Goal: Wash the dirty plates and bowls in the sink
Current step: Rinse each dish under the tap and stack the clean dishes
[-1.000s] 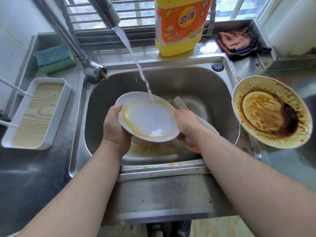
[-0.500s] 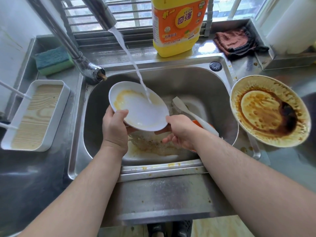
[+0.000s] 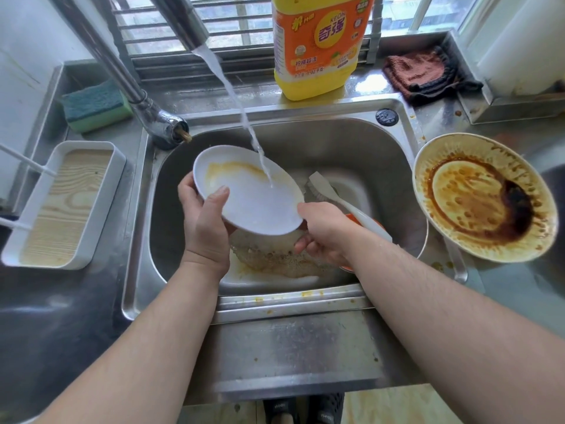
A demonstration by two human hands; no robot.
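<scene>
While tap water (image 3: 235, 96) strikes it, the small white oval plate (image 3: 249, 195) with yellow sauce at its 11 o'clock rim tilts above the stainless steel sink (image 3: 351, 148). The left hand (image 3: 203, 218) grips its 8 o'clock edge, thumb on top; the right hand (image 3: 324, 229) holds the 4 o'clock edge, fingers curled beneath. At 3 o'clock, on the counter, sits 1 large round plate smeared with brown sauce (image 3: 483, 197).

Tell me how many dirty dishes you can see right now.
2 for sure: a white plate held under the tap over the sink, and a sauce-stained plate on the counter at right. An orange dish beneath the right hand may be another.
</scene>
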